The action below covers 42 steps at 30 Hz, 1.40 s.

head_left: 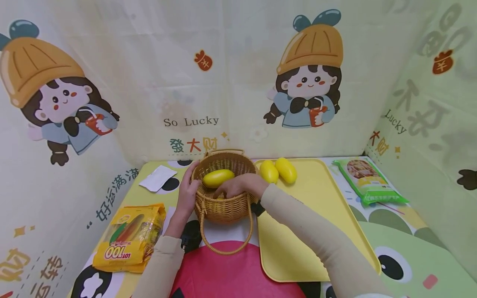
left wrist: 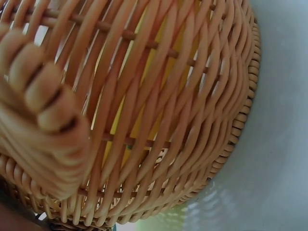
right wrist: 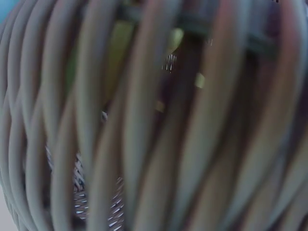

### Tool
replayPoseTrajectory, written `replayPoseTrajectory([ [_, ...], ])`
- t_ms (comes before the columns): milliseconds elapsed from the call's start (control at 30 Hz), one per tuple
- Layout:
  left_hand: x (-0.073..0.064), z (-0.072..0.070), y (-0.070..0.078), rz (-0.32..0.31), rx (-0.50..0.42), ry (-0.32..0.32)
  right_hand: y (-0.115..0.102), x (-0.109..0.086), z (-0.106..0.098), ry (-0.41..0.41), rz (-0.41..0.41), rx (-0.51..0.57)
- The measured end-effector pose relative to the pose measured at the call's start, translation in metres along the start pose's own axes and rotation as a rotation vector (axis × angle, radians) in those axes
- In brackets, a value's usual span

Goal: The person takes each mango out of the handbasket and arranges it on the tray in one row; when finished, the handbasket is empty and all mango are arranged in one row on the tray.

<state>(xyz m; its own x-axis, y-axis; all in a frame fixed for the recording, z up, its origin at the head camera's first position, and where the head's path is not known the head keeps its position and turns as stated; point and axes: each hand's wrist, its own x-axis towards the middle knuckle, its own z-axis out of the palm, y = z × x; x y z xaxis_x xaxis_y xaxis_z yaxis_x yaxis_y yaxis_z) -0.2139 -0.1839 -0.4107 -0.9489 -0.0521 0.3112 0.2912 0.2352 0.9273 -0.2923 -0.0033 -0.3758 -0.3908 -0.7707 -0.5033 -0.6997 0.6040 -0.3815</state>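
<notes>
A brown wicker basket (head_left: pixel 223 213) stands near the back wall, its front handle loop folded down. My left hand (head_left: pixel 188 190) grips the basket's left rim; the left wrist view shows the wicker side (left wrist: pixel 159 96) close up. Inside the basket lies a smooth yellow oval fruit, like a mango (head_left: pixel 218 178). My right hand (head_left: pixel 236 186) reaches over the rim into the basket, fingers pointing down, with a bit of another yellow fruit (head_left: pixel 221 197) showing beneath them. Its fingertips are hidden, so their hold is unclear. Blurred wicker strands (right wrist: pixel 144 115) fill the right wrist view.
Right of the basket lies a yellow tray (head_left: pixel 298 231) with two yellow fruits (head_left: pixel 286 170) at its far left corner. A yellow snack bag (head_left: pixel 128 238) and white paper (head_left: pixel 157 178) lie on the left. A green food packet (head_left: pixel 372 181) lies far right, by the wall.
</notes>
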Motion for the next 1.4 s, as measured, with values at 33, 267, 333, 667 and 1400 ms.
replayPoseTrajectory([
  [33, 0.0, 0.0, 0.0, 0.0, 0.002, 0.0, 0.0, 0.0, 0.0, 0.0, -0.002, -0.001],
  [267, 0.0, 0.0, 0.002, 0.0, 0.007, 0.001, 0.0, -0.002, 0.0, 0.002, 0.022, 0.028],
  [333, -0.001, 0.0, 0.002, -0.001, 0.004, 0.002, 0.0, -0.003, 0.0, 0.0, 0.038, 0.043],
  [667, -0.001, 0.0, 0.003, -0.001, 0.014, 0.004, 0.001, -0.002, -0.001, 0.04, 0.031, 0.058],
  [1400, 0.012, 0.002, -0.035, 0.017, 0.037, 0.045, 0.002, -0.008, -0.003, 0.293, 0.031, 0.014],
])
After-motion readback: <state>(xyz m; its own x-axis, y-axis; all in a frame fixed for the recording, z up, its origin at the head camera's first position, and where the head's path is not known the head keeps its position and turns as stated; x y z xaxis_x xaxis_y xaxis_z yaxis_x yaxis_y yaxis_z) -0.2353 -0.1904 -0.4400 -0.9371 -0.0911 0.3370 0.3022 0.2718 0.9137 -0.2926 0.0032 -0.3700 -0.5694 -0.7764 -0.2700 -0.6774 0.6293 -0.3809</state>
